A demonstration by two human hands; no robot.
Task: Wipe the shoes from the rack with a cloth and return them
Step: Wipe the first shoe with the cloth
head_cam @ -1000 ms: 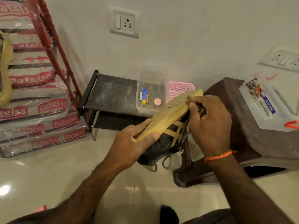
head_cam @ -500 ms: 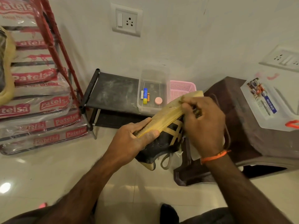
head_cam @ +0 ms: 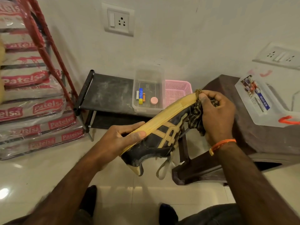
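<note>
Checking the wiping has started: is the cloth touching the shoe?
Touching. The head view shows the right hand pressing the bunched cloth against the shoe at one end.

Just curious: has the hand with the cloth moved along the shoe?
Yes. The right hand slid toward the toe of the black-and-tan shoe, away from the steady left hand.

rack: low black metal shoe rack [head_cam: 105, 93] vs wall, behind shoe
on rack: clear plastic box [head_cam: 148, 90]; pink mesh basket [head_cam: 177, 89] to its R
L: stacked sacks [head_cam: 30, 111]
R: brown plastic stool [head_cam: 240, 127]
</note>
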